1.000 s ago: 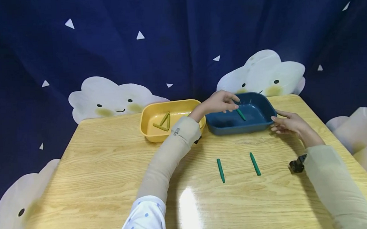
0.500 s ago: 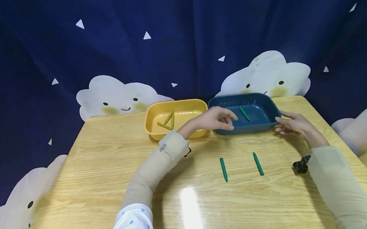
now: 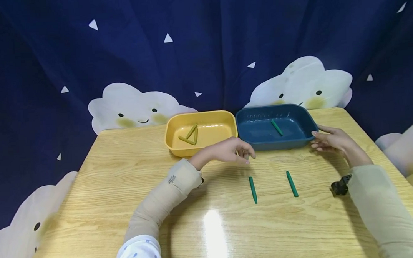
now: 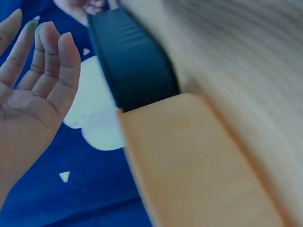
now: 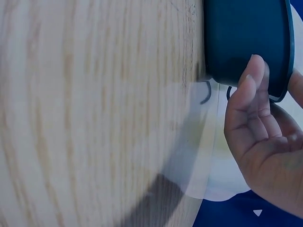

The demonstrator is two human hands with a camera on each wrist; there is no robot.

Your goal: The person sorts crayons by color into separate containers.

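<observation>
My left hand is empty, with loosely bent fingers, above the table just in front of the two bins. In the left wrist view the same hand shows its bare palm, with a greenish smear on one fingertip. My right hand holds the right corner of the blue bin, thumb at the rim and fingers against the outer wall. Inside that bin lies one green crayon. On the table, nearer me, are two more: a left green crayon and a right green crayon.
Left of the blue bin, touching or nearly touching it, stands a yellow bin with three olive-yellow crayons in it. Both are near the far edge of the wooden table. A dark blue curtain with clouds hangs behind.
The left hand has let go of a green crayon, which now lies in the blue bin. It has drawn back left and toward me. The right hand has stayed at the bin's corner.
</observation>
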